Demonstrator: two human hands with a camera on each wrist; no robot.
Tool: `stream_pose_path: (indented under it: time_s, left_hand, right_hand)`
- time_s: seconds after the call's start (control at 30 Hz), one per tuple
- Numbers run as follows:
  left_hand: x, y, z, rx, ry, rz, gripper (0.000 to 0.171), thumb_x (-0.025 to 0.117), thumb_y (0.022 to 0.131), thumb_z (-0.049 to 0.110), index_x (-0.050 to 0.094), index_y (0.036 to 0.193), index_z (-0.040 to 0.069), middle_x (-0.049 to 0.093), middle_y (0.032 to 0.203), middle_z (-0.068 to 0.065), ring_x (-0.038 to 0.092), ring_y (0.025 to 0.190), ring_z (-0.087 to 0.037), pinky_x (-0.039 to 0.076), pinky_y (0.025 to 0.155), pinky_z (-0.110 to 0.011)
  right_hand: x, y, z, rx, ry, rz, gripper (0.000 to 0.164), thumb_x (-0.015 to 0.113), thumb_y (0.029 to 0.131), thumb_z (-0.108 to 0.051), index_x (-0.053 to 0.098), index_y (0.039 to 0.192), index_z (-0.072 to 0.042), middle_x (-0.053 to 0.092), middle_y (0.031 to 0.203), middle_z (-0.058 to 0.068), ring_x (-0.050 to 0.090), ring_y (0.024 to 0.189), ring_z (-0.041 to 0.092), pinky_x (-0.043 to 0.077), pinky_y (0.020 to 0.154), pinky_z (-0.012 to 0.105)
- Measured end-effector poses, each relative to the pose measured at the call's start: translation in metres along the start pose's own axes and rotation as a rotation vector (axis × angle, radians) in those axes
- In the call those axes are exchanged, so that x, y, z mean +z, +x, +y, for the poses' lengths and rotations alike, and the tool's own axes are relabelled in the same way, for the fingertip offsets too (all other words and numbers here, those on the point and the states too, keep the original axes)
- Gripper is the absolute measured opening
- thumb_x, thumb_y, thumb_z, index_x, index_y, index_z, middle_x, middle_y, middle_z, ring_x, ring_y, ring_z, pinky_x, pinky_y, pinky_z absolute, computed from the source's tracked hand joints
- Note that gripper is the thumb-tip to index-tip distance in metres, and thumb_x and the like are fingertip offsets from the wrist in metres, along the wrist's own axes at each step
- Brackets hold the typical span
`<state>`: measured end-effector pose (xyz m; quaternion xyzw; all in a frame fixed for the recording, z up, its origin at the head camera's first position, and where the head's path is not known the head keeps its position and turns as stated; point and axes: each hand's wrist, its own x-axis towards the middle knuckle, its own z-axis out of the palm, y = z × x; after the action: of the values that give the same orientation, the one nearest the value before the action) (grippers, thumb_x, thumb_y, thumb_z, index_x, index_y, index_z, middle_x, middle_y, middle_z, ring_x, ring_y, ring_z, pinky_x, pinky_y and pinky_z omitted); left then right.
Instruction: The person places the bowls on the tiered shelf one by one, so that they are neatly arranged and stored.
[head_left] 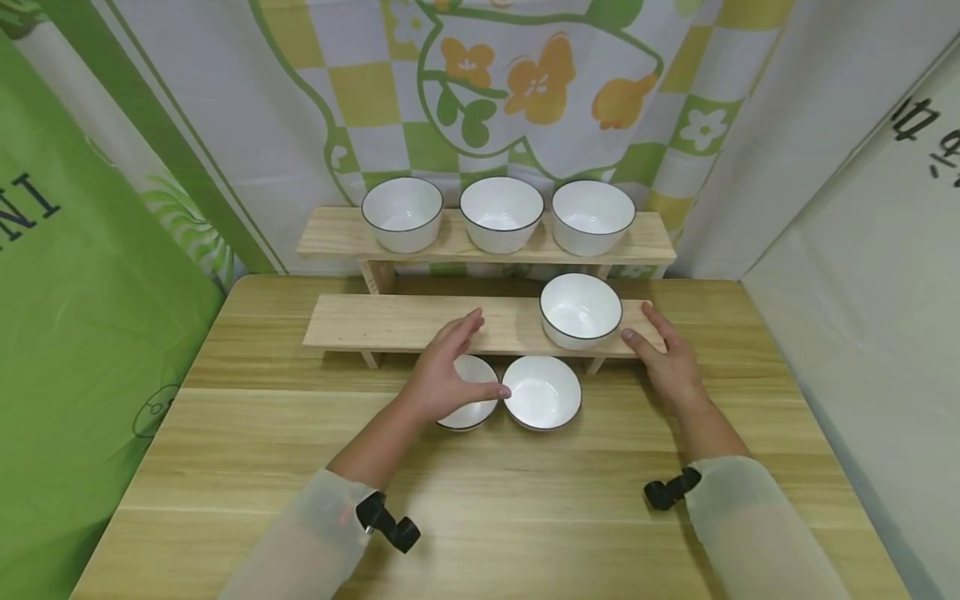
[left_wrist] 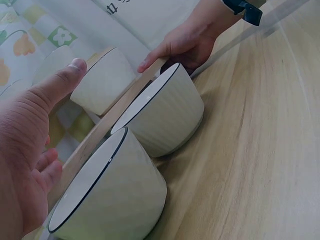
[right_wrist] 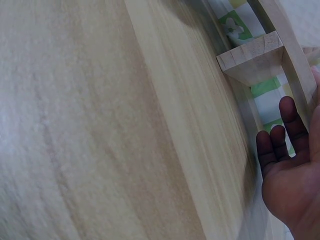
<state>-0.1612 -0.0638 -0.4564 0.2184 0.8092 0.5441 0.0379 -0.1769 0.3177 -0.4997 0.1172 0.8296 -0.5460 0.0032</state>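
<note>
My left hand [head_left: 450, 379], fingers spread and nothing in its grasp, hovers above the front edge of the lower wooden shelf [head_left: 420, 321]. Beneath it, a white dark-rimmed bowl [head_left: 477, 414] is partly covered, and the thumb tip overlaps the rim of a second bowl [head_left: 543, 392] beside it. Both bowls stand on the table in front of the shelf. Another white bowl [head_left: 581, 307] sits on the lower shelf toward its right end. My right hand [head_left: 671, 367] is at that shelf's right end, thumb and forefinger extended by the board, its other fingers [right_wrist: 295, 125] loosely extended below.
Three matching bowls, left [head_left: 403, 215], middle [head_left: 502, 215] and right [head_left: 593, 218], stand in a row on the upper shelf [head_left: 330, 233]. A patterned curtain [head_left: 375, 92] hangs behind. The wooden table [head_left: 525, 517] extends toward me, between side panels.
</note>
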Motion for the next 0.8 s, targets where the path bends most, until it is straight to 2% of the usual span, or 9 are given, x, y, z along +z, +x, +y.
stream_pose_path:
  time_s: [0.3,0.43,0.6,0.8]
  left_hand:
    - [-0.007,-0.013,-0.007,0.067,0.005,0.027,0.112,0.102,0.066,0.021,0.04,0.159,0.005,0.047,0.154,-0.014,0.048,0.142,-0.024,0.04,0.117,-0.035]
    - [-0.011,-0.019,-0.012,0.064,0.035,0.042,0.11,0.102,0.065,0.024,0.044,0.157,0.007,0.05,0.152,-0.011,0.05,0.14,-0.024,0.041,0.116,-0.036]
    - [-0.017,-0.028,-0.016,0.034,0.093,0.069,0.108,0.103,0.065,0.028,0.048,0.156,0.011,0.053,0.148,-0.005,0.051,0.137,-0.023,0.041,0.116,-0.044]
    - [-0.023,-0.038,-0.021,-0.009,0.139,0.088,0.107,0.102,0.064,0.032,0.049,0.155,0.015,0.053,0.149,-0.001,0.047,0.14,-0.025,0.039,0.116,-0.05]
  right_hand:
    - [0.0,-0.001,-0.001,0.001,-0.006,-0.004,0.084,0.07,0.093,-0.061,0.03,0.164,-0.037,0.018,0.172,-0.003,0.012,0.158,0.03,0.011,0.127,0.054]
    - [-0.001,-0.001,-0.001,0.007,-0.009,-0.002,0.085,0.069,0.092,-0.064,0.031,0.163,-0.038,0.018,0.172,-0.002,0.012,0.158,0.031,0.01,0.126,0.055]
    - [-0.002,-0.001,-0.001,0.016,0.004,-0.003,0.084,0.07,0.092,-0.064,0.031,0.163,-0.04,0.018,0.172,-0.002,0.012,0.158,0.031,0.01,0.126,0.055]
    - [-0.001,-0.002,-0.003,0.018,-0.012,-0.015,0.085,0.068,0.092,-0.065,0.029,0.163,-0.04,0.016,0.172,-0.004,0.01,0.158,0.031,0.009,0.126,0.056]
